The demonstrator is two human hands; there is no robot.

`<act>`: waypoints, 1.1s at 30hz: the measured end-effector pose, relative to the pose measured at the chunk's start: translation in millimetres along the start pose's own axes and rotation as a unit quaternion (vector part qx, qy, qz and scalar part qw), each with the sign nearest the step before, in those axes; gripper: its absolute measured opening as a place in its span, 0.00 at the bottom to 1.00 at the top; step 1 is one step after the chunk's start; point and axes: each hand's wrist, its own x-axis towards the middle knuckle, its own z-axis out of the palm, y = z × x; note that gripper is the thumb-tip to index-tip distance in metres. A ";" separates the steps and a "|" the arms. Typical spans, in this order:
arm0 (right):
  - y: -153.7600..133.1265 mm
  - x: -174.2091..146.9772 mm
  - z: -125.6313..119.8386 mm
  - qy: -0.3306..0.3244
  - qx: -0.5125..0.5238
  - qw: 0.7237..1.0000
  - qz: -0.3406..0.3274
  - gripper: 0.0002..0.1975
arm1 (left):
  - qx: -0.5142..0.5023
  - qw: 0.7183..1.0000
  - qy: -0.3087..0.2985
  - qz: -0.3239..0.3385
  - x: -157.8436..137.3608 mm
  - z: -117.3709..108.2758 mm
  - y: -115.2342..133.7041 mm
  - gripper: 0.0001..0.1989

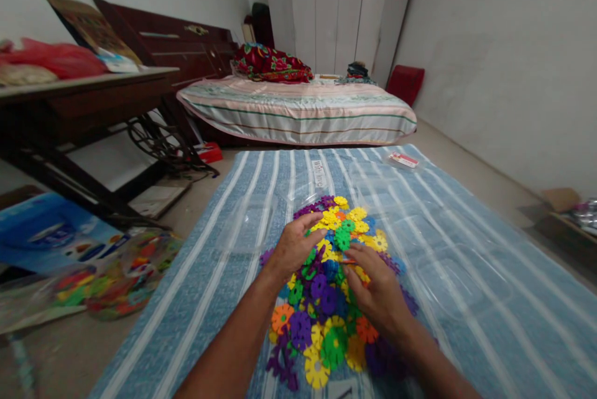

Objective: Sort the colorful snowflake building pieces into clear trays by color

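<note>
A heap of interlocking flower-shaped plastic discs [329, 299] in yellow, purple, green, orange and blue lies on the striped cloth. Over its left upper side reaches my left hand [296, 240], open, thumb apart from the stretched fingers and nothing visibly held. Opposite it, my right hand [375, 278] is low over the heap's right side with thumb and fingers apart. An orange disc [349, 261] shows edge-on by its fingertips; whether they touch it I cannot tell. Green discs [342, 238] lie between the two hands.
Clear plastic trays lie left [247, 225] and right [459, 278] of the heap on the blue-and-white striped cloth [205, 275]. A small red-and-white packet [403, 160] sits at the far edge. Beyond is a bed [298, 110]; a treadle sewing-machine table [88, 91] stands left.
</note>
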 end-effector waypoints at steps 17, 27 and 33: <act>10.7 25.9 34.0 -0.115 -0.082 0.984 0.110 0.19 | 0.223 0.971 -0.055 -0.064 -34.2 -11.5 -28.1 0.48; 7.3 58.9 26.7 -0.086 -0.009 0.995 0.049 0.15 | 0.319 0.944 0.049 -0.065 10.3 -20.8 -39.8 0.24; 30.4 112.6 57.6 -0.181 -0.163 0.962 0.119 0.22 | 0.343 0.938 0.013 -0.051 41.7 -7.7 -41.0 0.23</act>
